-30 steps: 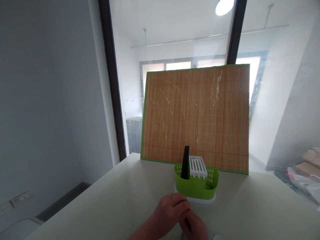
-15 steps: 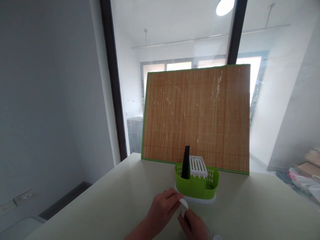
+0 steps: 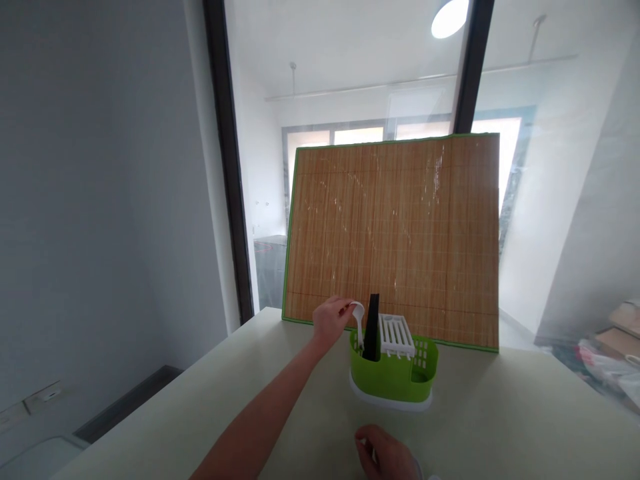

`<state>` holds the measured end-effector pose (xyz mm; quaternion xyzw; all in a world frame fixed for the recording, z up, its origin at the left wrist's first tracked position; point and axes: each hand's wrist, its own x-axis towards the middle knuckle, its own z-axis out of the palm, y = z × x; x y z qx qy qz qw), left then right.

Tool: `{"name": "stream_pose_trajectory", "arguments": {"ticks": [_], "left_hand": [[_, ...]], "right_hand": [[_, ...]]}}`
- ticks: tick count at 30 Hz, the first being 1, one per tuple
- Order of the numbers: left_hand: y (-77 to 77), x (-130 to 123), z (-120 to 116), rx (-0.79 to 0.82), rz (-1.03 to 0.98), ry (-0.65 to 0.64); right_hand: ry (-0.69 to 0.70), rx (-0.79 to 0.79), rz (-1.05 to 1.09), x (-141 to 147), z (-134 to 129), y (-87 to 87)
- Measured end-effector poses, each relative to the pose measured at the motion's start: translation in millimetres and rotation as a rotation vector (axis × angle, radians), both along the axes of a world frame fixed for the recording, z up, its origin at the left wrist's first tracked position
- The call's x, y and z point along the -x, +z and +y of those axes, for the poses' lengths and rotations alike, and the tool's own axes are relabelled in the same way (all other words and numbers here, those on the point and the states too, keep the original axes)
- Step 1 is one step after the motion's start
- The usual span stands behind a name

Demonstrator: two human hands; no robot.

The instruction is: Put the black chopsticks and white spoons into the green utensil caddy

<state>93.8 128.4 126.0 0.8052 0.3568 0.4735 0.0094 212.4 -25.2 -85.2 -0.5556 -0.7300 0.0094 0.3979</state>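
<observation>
A green basket on a white base stands on the table. It holds upright black sticks and a white slatted rack. My left hand, closed, pinches the upper end of a white spoon at the basket's left side; the spoon's lower end is inside the left compartment, beside the black sticks. Near the table's front, below the basket, my right hand has curled fingers; whether anything is between them cannot be made out. White round items show partly beside it at the bottom edge.
Behind the basket a bamboo mat with green edging leans upright against the glass. The pale table extends to both sides. Boxes and plastic bags lie beyond its right edge. A wall socket is at the lower left.
My left hand has moved up and forward with the white spoon, from beside my right hand to the basket. My right hand has let go of the spoon and stays low.
</observation>
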Motion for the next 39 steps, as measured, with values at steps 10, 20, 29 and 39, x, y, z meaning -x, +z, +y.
{"name": "stream_pose_trajectory", "arguments": {"ticks": [10, 20, 29, 39], "left_hand": [[-52.3, -24, 36, 0.119, 0.195, 0.073], [-68.2, -31, 39, 0.147, 0.254, 0.082], [-54.4, -15, 21, 0.067, 0.087, 0.107], [-166.1, -27, -90, 0.327, 0.054, -0.373]], "right_hand": [[-0.031, 0.001, -0.074, 4, -1, -0.9], [-0.026, 0.024, -0.119, 4, -2, 1.7], [0.01, -0.152, -0.022, 4, -4, 10.6], [-0.125, -0.487, 0.302, -5, -16, 28.9]]}}
